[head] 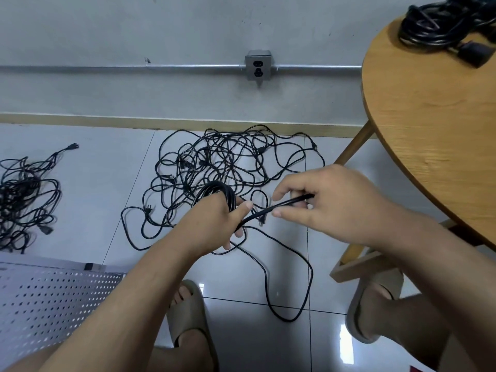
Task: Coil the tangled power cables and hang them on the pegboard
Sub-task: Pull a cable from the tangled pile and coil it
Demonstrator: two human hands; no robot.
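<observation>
Coiling thin black rubber-sheathed power cable (259, 214): left hand (214, 221) grips gathered loops (217, 188), right hand (330, 202) fingers (281, 194) pinch its free run above the floor tangle (228, 157). Judged light, limp, kink-prone; hold near the loops.

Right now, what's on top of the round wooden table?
Black cables with a plug lie near the table's far edge. Anything under that heap, or past the frame, is hidden.

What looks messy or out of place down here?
A big knot of black cables sprawls on the floor by the wall, with a second heap at the left edge. The left hand holds a half-wound coil; the right hand pinches its loose cable. The pegboard's visible part carries no cables. Nothing looks broken.
</observation>
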